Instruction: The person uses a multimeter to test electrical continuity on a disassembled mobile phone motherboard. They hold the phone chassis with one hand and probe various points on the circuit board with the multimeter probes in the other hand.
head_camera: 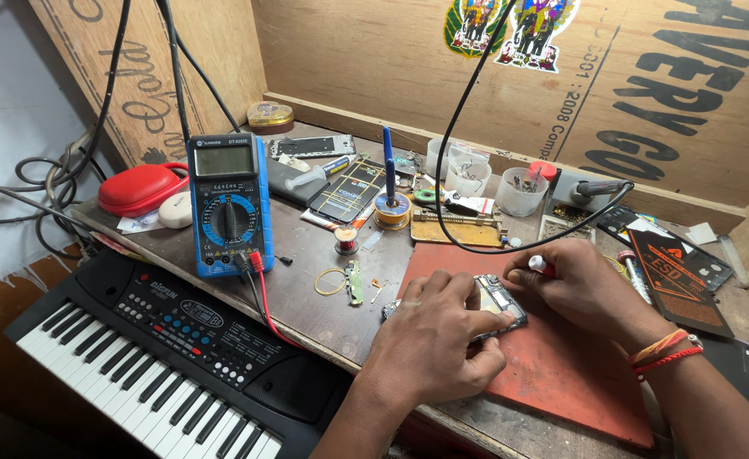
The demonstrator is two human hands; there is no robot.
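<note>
nearest to the person is a black keyboard (136, 357) with white and black keys, down at the left. just past it, the left hand (432, 336) lies flat on an opened phone (498, 303) and presses down on it with the fingers, holding it in place. the phone lies on a red mat (561, 374) on the table (306, 289). the right hand (583, 285) is closed around a small tool with a red and white handle (541, 266), and its tip points down at the phone. red threads (665, 353) go around the right wrist. left of the mat lie a yellow rubber band (330, 281) and a small green board (354, 282). farther back stands a blue meter (228, 204) with red and black wires. beside it sits a red case (141, 187). at the back are clear cups (519, 191) and a wooden wall (374, 59).
</note>
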